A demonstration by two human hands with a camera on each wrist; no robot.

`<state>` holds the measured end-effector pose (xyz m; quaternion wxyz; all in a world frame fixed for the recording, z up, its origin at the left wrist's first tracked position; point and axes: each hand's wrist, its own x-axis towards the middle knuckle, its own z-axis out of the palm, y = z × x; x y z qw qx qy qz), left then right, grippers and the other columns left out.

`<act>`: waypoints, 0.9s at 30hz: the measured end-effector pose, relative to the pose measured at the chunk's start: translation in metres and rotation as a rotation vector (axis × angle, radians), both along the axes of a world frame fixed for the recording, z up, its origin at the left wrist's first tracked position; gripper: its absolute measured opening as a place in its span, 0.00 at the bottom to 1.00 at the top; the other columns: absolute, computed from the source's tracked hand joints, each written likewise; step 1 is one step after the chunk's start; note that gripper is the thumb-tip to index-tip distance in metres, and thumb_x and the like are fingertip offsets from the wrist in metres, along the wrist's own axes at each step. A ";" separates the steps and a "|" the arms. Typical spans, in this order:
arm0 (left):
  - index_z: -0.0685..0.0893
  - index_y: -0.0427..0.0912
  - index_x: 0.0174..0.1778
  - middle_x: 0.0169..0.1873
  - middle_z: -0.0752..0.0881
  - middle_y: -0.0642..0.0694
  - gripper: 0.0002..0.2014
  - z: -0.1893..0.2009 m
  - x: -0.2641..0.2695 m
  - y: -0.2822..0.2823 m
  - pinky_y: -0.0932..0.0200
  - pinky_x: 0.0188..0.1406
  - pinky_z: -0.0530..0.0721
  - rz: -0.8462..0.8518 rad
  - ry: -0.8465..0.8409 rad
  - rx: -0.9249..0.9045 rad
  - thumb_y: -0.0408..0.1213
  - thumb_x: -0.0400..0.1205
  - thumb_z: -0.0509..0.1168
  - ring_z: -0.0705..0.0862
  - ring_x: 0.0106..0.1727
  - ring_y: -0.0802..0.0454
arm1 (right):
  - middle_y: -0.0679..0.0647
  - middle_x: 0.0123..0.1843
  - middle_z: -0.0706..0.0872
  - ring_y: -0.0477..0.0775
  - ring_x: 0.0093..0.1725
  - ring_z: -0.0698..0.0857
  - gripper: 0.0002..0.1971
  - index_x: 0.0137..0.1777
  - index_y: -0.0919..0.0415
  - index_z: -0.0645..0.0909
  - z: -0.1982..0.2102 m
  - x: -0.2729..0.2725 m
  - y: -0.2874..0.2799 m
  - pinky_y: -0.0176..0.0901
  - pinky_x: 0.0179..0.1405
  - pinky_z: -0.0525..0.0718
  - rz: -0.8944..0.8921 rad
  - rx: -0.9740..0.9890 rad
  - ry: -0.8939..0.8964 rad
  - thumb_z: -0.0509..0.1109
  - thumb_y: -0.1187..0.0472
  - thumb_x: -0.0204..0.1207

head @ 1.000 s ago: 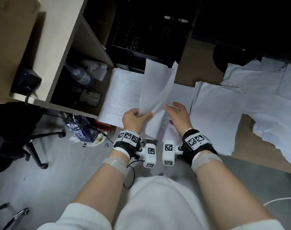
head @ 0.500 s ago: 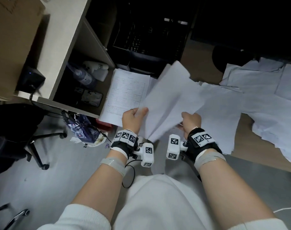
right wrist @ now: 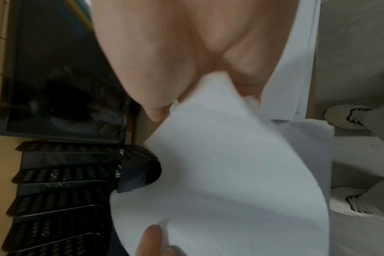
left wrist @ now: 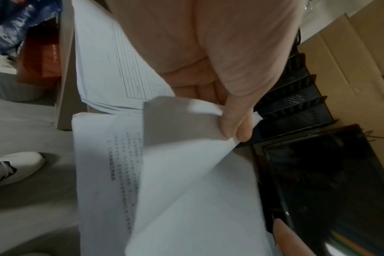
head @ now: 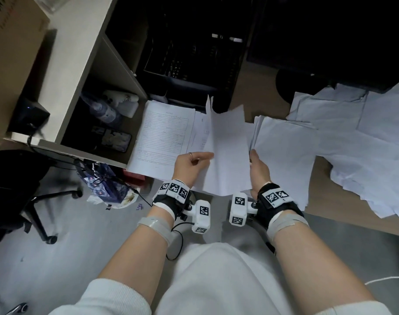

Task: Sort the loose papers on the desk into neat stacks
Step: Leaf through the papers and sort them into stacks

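I hold one blank white sheet (head: 228, 151) lifted above the desk between both hands. My left hand (head: 205, 156) pinches its left edge between thumb and fingers (left wrist: 235, 124). My right hand (head: 253, 155) grips its right edge, thumb on top (right wrist: 156, 107) and fingers behind. Under the sheet lies a printed page (left wrist: 103, 164). A stack of printed forms (head: 164, 135) sits to the left. To the right lies a stack of blank sheets (head: 285, 155), and farther right a spread of loose papers (head: 364, 144).
A black mesh file tray (head: 189, 64) and a dark monitor (head: 330, 42) stand behind the papers. A side shelf (head: 116, 71) at the left holds bottles and a phone. The desk's front edge (head: 353, 223) runs on my right. A chair base and a bag are on the floor.
The sheet, tilted out to the right half a second ago, now stands centred between my hands. My right hand has shifted from its lower edge up to its right edge.
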<state>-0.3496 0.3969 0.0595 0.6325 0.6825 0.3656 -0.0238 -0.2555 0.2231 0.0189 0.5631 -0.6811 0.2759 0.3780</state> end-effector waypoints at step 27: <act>0.82 0.39 0.71 0.68 0.83 0.38 0.20 -0.068 0.099 -0.124 0.46 0.70 0.80 -0.310 0.349 0.000 0.34 0.82 0.69 0.82 0.67 0.42 | 0.53 0.38 0.72 0.48 0.30 0.65 0.08 0.49 0.68 0.73 -0.016 0.057 -0.173 0.45 0.44 0.79 0.221 -0.571 0.049 0.63 0.61 0.80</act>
